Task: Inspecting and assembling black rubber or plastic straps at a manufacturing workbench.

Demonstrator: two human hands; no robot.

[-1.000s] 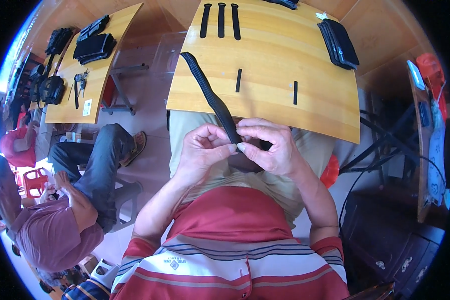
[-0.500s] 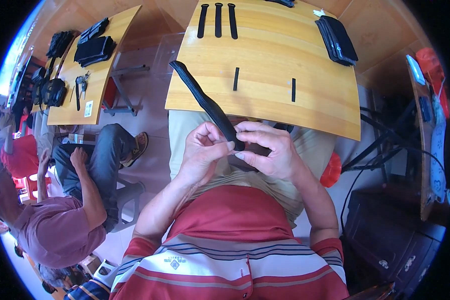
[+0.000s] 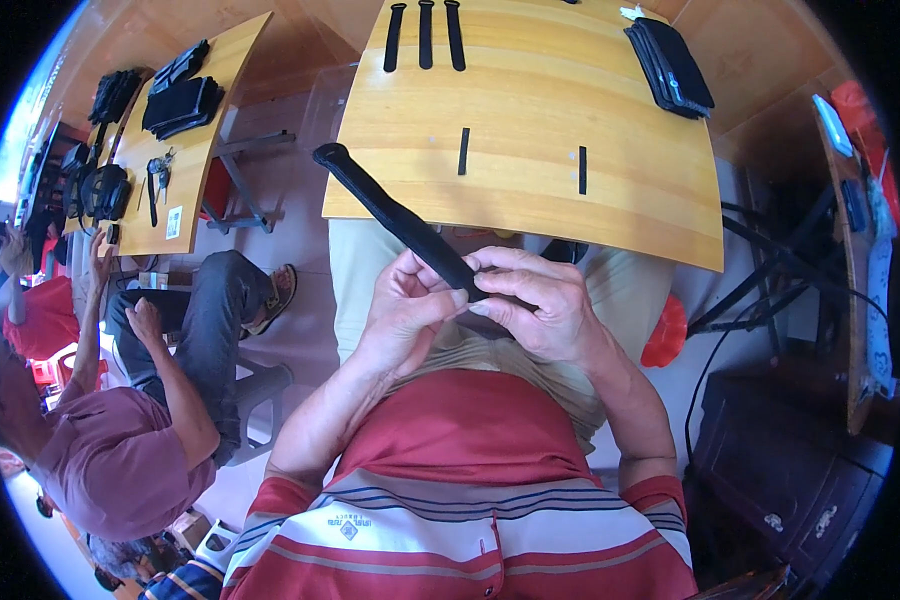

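Observation:
A long black fabric strap (image 3: 395,215) slants up and left over the near edge of the table, its free end rounded. My left hand (image 3: 402,305) pinches its lower end between thumb and fingers. From the other side my right hand (image 3: 542,300) closes on the same end, thumb and fingertips meeting at the strap's tip. The fingers partly hide that end. Beyond my hands, a short black strip (image 3: 463,152) and a second short strip (image 3: 583,170) lie on the wooden table (image 3: 530,105).
Three black straps with ring-like ends (image 3: 425,35) lie side by side at the table's far left. A stack of black pouches (image 3: 668,70) sits far right. To the left, a seated person (image 3: 130,450) is beside another table (image 3: 195,160) bearing black bags and keys.
The strap's free end has swung left and a little down, and a smoother face now shows. Both hands keep their hold. The person at left has reached an arm toward the other table.

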